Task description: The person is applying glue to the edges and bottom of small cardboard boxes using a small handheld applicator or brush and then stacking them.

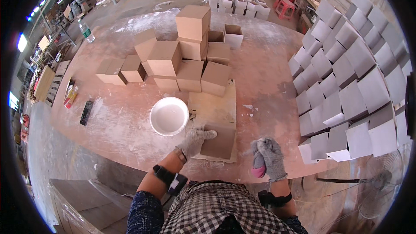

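Observation:
In a pale knitted glove, my left hand (195,142) holds the left side of a brown box (219,141), one finger stretched over its upper face. The box lies at the near end of a worn, light board (216,108). To the right and apart from the box, my right hand (272,158), in a grey glove, is closed round a soft grey-and-pink pad (258,167), perhaps a sponge. Its palm side is partly hidden. A round white bowl (169,117) with whitish contents stands just beyond my left hand.
Brown boxes (164,58) are piled at the table's far middle. Many whitish boxes (340,82) form a tall stack on the right. On the left lie a dark oblong object (86,112) and a plastic bottle (86,31). A fan (379,182) stands at lower right.

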{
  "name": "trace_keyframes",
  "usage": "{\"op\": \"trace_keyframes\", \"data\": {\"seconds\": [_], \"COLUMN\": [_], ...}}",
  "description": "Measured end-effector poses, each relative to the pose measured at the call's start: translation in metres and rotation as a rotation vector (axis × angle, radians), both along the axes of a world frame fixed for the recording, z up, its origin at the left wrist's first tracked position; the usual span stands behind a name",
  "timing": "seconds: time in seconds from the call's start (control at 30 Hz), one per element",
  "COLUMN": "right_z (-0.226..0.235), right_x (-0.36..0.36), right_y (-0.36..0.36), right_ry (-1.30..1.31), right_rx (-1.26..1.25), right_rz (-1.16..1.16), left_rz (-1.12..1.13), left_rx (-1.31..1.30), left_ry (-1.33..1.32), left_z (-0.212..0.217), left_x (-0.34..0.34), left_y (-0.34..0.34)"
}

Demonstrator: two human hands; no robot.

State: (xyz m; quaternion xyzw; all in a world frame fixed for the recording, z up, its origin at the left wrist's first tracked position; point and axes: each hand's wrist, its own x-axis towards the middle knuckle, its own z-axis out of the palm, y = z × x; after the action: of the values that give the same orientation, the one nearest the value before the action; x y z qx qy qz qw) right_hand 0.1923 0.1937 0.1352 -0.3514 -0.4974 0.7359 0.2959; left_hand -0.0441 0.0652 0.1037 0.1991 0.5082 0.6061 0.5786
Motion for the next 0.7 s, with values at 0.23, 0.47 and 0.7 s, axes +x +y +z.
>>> {"op": "trace_keyframes", "data": {"seconds": [0.23,0.47,0.7], "right_z": [-0.038,-0.024,-0.031], "right_x": [0.004,-0.03,-0.095], "right_y": [0.004,0.016,0.007], "right_ry": [-0.22,-0.451,-0.887], "right_rx": [0.1,0.406,1.216], "right_rz": [0.17,0.353,0.627], "left_rz": [0.117,0.109,0.065], "left_rx": [-0.153,0.161,0.077], "left_ry": [0.048,0.351,0.475], "left_z": [-0.034,-0.059,-0.131], "left_x": [-0.01,0.017,0.031], "left_y": [0.015,-0.04,-0.026]}}
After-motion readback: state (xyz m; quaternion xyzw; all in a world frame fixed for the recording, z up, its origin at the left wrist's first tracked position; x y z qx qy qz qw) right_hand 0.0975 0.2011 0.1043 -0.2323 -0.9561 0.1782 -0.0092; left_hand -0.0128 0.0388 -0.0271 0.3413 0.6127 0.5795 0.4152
